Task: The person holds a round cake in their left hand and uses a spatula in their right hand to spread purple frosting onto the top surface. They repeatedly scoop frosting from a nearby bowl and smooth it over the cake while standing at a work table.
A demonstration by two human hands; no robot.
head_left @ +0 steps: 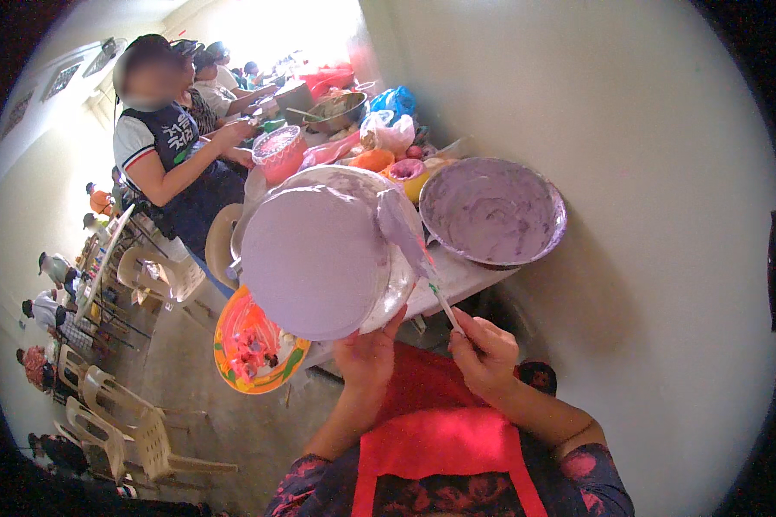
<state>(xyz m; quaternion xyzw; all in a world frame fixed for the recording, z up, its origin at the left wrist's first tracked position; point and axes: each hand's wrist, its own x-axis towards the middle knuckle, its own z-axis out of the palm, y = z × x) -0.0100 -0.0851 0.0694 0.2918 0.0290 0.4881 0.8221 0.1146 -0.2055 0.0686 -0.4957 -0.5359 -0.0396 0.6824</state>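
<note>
A round cake (315,263) covered in smooth pale purple icing stands in front of me on a white round cake board (398,289). My left hand (365,366) grips the board's near rim, with the thumb up beside the cake. In my right hand (485,351) is the handle of an icing spatula (440,297). Its blade, thickly coated with purple icing, lies over the board along the cake's right side; whether it touches the cake I cannot tell. Right of the cake is a large bowl (493,211) with purple icing smeared inside.
An orange-rimmed plate (295,355) holding red icing sits at the table's left edge. Beyond the cake are a pink cake (279,153), a metal bowl (336,112) and a blue plastic bag (394,102). A person (168,151) stands far left; plastic chairs (151,439) line the floor.
</note>
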